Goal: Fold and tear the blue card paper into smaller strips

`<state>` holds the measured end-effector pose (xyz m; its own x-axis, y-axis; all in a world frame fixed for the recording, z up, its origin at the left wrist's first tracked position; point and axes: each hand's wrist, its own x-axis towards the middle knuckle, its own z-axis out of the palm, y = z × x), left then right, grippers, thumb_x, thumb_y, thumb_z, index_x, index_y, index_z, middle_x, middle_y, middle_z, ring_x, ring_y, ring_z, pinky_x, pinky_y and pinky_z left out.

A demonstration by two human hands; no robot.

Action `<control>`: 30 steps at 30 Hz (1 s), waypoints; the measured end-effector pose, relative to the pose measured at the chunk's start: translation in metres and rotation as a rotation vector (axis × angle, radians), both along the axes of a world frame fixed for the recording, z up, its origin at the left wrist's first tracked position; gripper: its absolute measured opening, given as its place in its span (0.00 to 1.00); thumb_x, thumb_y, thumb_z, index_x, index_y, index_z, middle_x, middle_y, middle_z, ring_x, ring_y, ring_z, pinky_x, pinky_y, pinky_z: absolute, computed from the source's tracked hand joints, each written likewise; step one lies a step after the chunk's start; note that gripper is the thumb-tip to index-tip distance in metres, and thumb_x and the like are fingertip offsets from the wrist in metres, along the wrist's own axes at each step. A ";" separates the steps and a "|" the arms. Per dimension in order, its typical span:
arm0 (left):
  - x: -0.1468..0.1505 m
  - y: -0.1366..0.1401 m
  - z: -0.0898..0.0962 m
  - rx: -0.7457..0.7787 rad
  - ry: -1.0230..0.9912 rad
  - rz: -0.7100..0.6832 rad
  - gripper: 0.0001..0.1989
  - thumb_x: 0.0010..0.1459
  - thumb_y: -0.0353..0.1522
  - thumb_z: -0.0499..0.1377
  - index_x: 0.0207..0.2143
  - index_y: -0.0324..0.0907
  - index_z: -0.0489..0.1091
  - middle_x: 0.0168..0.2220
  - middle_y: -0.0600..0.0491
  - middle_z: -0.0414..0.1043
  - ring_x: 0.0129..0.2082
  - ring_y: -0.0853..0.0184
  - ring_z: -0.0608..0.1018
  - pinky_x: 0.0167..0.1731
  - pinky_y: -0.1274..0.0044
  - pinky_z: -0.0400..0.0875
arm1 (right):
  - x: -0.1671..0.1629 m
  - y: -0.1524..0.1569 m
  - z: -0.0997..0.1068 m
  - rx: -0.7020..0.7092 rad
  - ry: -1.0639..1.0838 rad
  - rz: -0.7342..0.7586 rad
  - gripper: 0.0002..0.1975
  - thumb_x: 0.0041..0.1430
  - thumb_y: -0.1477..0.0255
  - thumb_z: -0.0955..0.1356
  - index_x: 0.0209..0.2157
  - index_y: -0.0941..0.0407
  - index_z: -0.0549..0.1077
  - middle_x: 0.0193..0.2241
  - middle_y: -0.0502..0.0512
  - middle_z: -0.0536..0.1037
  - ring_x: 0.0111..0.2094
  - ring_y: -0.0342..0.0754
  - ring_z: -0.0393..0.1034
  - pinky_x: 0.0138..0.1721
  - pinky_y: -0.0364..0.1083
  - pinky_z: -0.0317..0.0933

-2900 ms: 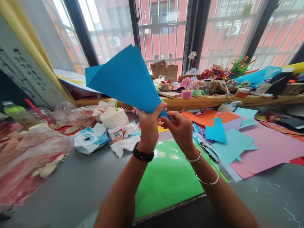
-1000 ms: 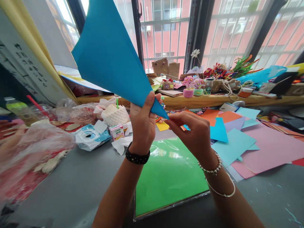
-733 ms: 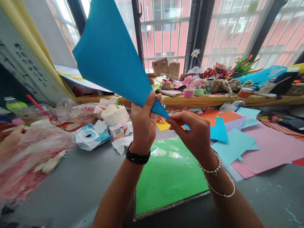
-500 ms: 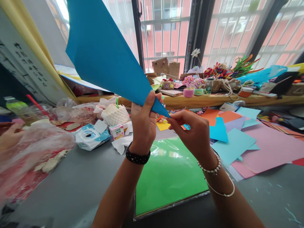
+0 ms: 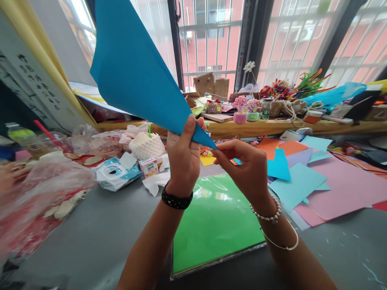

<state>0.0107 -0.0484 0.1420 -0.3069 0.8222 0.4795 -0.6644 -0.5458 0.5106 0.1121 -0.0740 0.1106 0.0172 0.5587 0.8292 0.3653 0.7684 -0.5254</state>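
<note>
A large sheet of blue paper [image 5: 136, 72], narrowed to a point at its lower right end, is held up above the table; its top runs out of the picture. My left hand [image 5: 185, 155] is closed around the narrow part, thumb in front and fingers behind. With thumb and forefinger, my right hand [image 5: 243, 167] pinches the very tip. Below both hands lies a pack of green paper [image 5: 217, 225] under a shiny clear wrapper, flat on the grey table [image 5: 121, 229].
Loose coloured sheets, including a pink one [image 5: 350, 193], cover the right side. At left are a wipes pack [image 5: 116, 173], a small box [image 5: 149, 167], a netted white fruit [image 5: 147, 146] and clear plastic [image 5: 60, 173]. Another person's hand [image 5: 7, 177] shows at the left edge. Crafts fill the windowsill [image 5: 217, 128].
The wide end of the blue paper has swung slightly to the right. Both my hands keep their hold almost in place. The other person's hand at far left has shifted toward the edge.
</note>
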 end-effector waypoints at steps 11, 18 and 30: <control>-0.004 0.002 0.001 0.023 0.016 0.005 0.07 0.49 0.26 0.58 0.32 0.45 0.69 0.27 0.59 0.71 0.31 0.74 0.75 0.33 0.84 0.70 | -0.001 -0.001 -0.001 0.006 0.011 -0.029 0.03 0.48 0.72 0.67 0.26 0.57 0.71 0.22 0.46 0.74 0.22 0.37 0.69 0.25 0.38 0.64; -0.004 0.000 0.001 0.064 0.002 -0.025 0.09 0.50 0.25 0.57 0.35 0.43 0.68 0.30 0.59 0.71 0.31 0.75 0.75 0.35 0.84 0.69 | -0.001 -0.002 0.000 -0.009 0.018 -0.011 0.03 0.49 0.71 0.67 0.26 0.56 0.71 0.23 0.46 0.74 0.22 0.38 0.69 0.25 0.38 0.64; -0.003 -0.001 0.002 0.021 0.013 -0.059 0.15 0.51 0.27 0.57 0.42 0.45 0.66 0.36 0.57 0.72 0.37 0.71 0.75 0.39 0.82 0.70 | 0.000 -0.002 0.002 -0.050 0.066 0.078 0.04 0.50 0.72 0.66 0.26 0.57 0.69 0.20 0.46 0.72 0.22 0.38 0.68 0.24 0.38 0.64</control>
<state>0.0072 -0.0497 0.1440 -0.2523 0.8283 0.5002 -0.6889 -0.5168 0.5083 0.1123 -0.0758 0.1126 0.0257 0.6013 0.7986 0.2688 0.7653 -0.5848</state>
